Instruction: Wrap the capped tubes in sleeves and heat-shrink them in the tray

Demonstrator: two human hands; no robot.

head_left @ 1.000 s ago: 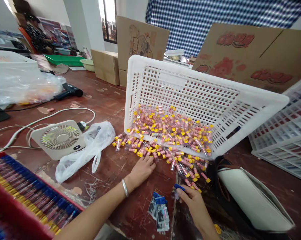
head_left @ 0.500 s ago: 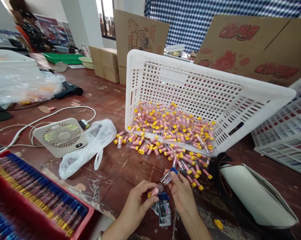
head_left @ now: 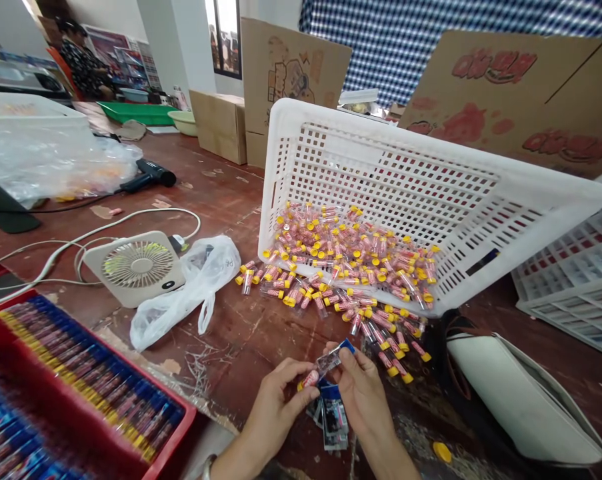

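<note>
In the head view my left hand (head_left: 275, 407) pinches a small clear tube (head_left: 309, 380) with a yellow cap and a pink-and-white label. My right hand (head_left: 365, 387) grips a small clear sleeve (head_left: 329, 361) with a blue top edge. The tube's far end meets the sleeve's lower end; whether it is inside I cannot tell. Beneath both hands lies a small pile of similar blue-topped sleeves (head_left: 335, 417). Just beyond, many yellow-capped tubes (head_left: 351, 253) spill out of a tipped white plastic basket (head_left: 431, 150).
At lower left a red tray (head_left: 178, 433) holds rows of blue-topped, yellow-ended pieces. A fan (head_left: 135, 267), a white plastic bag (head_left: 185, 290) and cables lie behind it. On the right is a pale bag (head_left: 521, 400). A loose yellow cap (head_left: 441, 452) lies nearby. A person (head_left: 83, 63) sits far left.
The sleeve in my right hand has turned and come down against the tube in my left hand. The whole view has shifted slightly, so the surroundings appear further right.
</note>
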